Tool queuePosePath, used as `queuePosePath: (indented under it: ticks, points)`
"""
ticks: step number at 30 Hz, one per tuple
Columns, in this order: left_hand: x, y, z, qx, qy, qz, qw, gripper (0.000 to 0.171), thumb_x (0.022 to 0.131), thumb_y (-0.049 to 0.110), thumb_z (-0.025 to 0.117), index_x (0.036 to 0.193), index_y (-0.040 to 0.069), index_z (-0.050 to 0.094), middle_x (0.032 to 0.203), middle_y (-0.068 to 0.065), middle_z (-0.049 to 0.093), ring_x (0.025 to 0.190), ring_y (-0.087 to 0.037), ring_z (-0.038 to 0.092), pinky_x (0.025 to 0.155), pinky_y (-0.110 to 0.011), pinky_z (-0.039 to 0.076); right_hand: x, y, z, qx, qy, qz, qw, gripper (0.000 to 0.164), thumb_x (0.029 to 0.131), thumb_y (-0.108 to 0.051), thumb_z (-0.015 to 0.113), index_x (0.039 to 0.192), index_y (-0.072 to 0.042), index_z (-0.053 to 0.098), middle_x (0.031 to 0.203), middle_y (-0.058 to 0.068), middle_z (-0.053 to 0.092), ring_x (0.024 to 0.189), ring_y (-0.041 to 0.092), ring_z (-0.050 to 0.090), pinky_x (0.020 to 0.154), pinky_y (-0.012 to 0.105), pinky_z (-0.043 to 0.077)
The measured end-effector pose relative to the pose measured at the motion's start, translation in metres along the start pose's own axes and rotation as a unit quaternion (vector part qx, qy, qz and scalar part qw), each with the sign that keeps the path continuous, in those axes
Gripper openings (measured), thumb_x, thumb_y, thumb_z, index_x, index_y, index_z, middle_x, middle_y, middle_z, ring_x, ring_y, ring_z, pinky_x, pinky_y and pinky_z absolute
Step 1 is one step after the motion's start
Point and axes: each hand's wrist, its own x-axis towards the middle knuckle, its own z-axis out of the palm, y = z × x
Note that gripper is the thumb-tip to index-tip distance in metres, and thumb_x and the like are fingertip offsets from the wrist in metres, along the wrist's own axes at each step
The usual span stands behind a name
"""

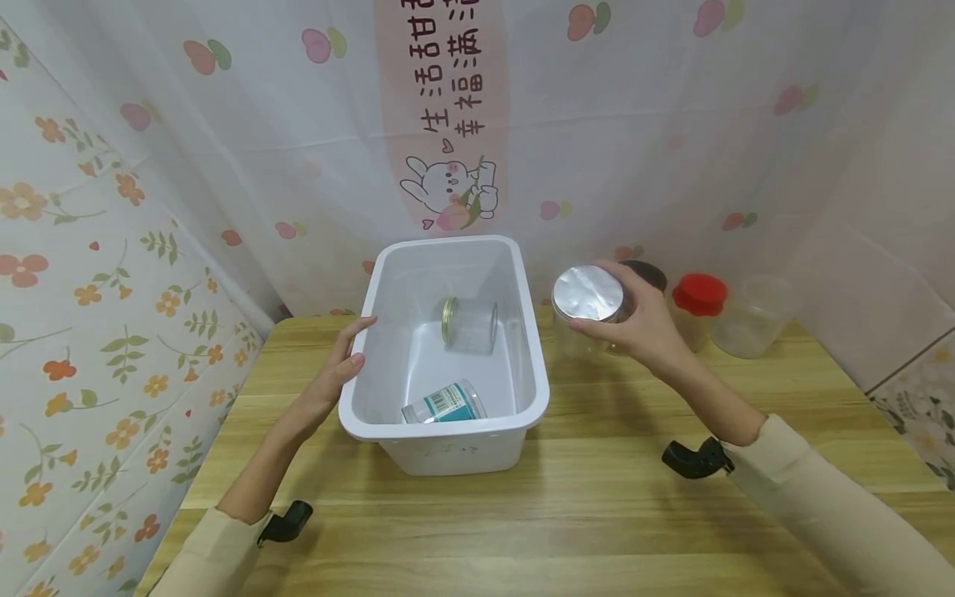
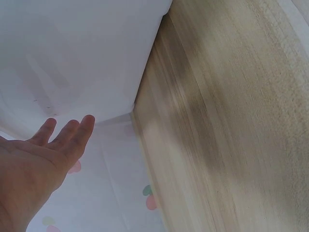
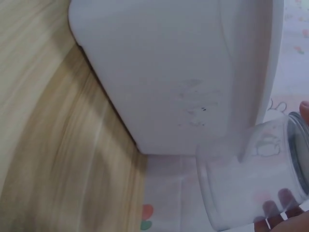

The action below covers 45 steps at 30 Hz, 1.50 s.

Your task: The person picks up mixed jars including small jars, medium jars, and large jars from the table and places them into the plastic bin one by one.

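A clear plastic jar (image 3: pixel 246 174) with a silver lid (image 1: pixel 588 293) is in my right hand (image 1: pixel 645 323), gripped round its top. In the right wrist view the jar's clear base faces the side of the white tub (image 1: pixel 533 377), and only some fingers (image 3: pixel 286 199) show behind it. My left hand (image 1: pixel 332 377) rests at the tub's left rim with its fingers extended. In the tub lie a clear jar with a gold-coloured lid (image 1: pixel 448 320), on its side, and a clear container with a teal and white label (image 1: pixel 446 404).
Right of my right hand, along the table's back edge, stand a dark-lidded jar (image 1: pixel 647 274), a red-lidded jar (image 1: pixel 700 294) and a pale translucent container (image 1: pixel 752 319). A wood-grain table (image 1: pixel 597 514) carries everything, with a printed curtain (image 1: pixel 298 166) behind it.
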Motion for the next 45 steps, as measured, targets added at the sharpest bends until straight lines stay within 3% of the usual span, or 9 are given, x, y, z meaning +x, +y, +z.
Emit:
queuePosePath:
  ticks: [7,18,33,45]
  points:
    - [-0.001,0.001,-0.001,-0.001,-0.002,-0.005,1.0,0.055,0.108,0.036,0.036,0.159,0.026,0.019,0.159,-0.016,0.008,0.127,-0.042,0.031,0.085,-0.034,0.052,0.006,-0.008,0.003,-0.005,0.007,-0.002,1.0,0.078,0.076,-0.018,0.092,0.144,-0.018,0.054,0.134,0.002,0.054,0.118,0.023,0.049,0.091,0.048,0.048]
    - [-0.002,0.001,-0.001,-0.007,-0.004,-0.008,0.9999,0.054,0.108,0.036,0.036,0.159,0.027,0.019,0.16,-0.014,0.008,0.128,-0.04,0.03,0.086,-0.034,0.051,0.018,-0.023,0.01,-0.025,-0.002,-0.042,0.999,0.078,0.075,-0.02,0.094,0.143,-0.017,0.055,0.133,0.001,0.056,0.115,0.023,0.052,0.087,0.048,0.051]
    - [-0.001,0.001,-0.001,-0.013,-0.009,0.004,0.9999,0.054,0.108,0.036,0.036,0.158,0.025,0.018,0.158,-0.018,0.01,0.125,-0.047,0.033,0.085,-0.041,0.055,0.03,-0.038,0.015,-0.018,-0.01,-0.043,0.999,0.085,0.074,-0.023,0.094,0.147,-0.016,0.051,0.136,0.004,0.054,0.116,0.027,0.052,0.09,0.05,0.05]
    - [-0.001,0.002,0.001,-0.004,-0.008,0.001,1.0,0.055,0.108,0.035,0.035,0.159,0.024,0.017,0.158,-0.017,0.008,0.125,-0.041,0.032,0.086,-0.034,0.052,0.04,-0.053,0.014,-0.042,-0.031,-0.076,0.996,0.085,0.073,-0.02,0.094,0.147,-0.015,0.051,0.135,0.004,0.056,0.117,0.027,0.054,0.092,0.052,0.049]
